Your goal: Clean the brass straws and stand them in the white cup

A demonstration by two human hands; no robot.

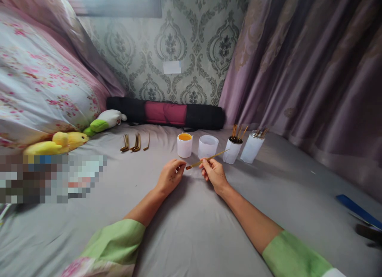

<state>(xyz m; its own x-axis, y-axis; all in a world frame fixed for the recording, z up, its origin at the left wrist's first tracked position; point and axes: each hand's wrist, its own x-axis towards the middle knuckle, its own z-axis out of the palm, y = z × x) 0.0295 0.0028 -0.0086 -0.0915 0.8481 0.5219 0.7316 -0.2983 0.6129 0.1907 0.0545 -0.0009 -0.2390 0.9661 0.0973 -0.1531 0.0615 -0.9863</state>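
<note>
A thin brown stick slants up to the right over the grey sheet. My right hand pinches it near its lower part. My left hand is curled, its fingertips at the stick's lower, darker end. Just beyond the hands stand a white cup of orange liquid and an empty translucent cup. Two more cups hold several sticks: one close to the stick's far tip, the other further right.
Several bent brown sticks lie on the grey sheet at the back left. Yellow and green plush toys lean on a floral quilt at left. A black-and-red roll lies along the wall. Curtains hang on the right, a blue object below.
</note>
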